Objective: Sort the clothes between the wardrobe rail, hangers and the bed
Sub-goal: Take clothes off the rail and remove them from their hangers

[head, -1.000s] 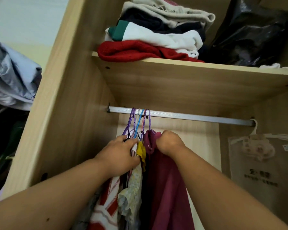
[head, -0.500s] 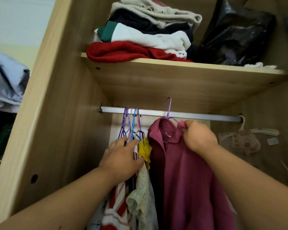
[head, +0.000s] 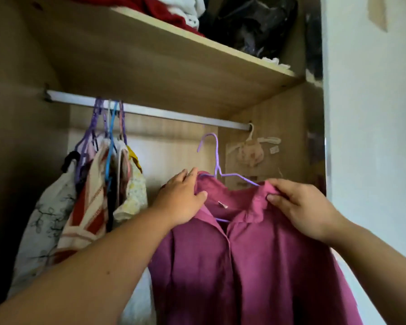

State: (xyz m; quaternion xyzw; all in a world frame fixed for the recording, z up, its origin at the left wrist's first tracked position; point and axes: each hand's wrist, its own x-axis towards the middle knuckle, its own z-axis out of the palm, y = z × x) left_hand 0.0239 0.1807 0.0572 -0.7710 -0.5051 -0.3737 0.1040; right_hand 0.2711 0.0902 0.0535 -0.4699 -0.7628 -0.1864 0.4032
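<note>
Gripping shoulder of magenta shirt (head: 256, 266) with left hand (head: 182, 199), fingers (head: 188, 178) curled; pinching collar with right hand (head: 300, 207), apparently thumb against forefinger; holding purple hanger (head: 217, 160) below rail (head: 162, 114).

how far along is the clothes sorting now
Done: patterned garments hang on coloured hangers at the left end of the silver metal rail. In hand: magenta collared shirt on a purple wire hanger, hook below the rail, gripped by left hand and right hand. Left: placing it; bed not in view.

Light-wood wardrobe (head: 174, 146), shelf (head: 174, 66) overhead; pale wall (head: 373, 113) at right.
</note>
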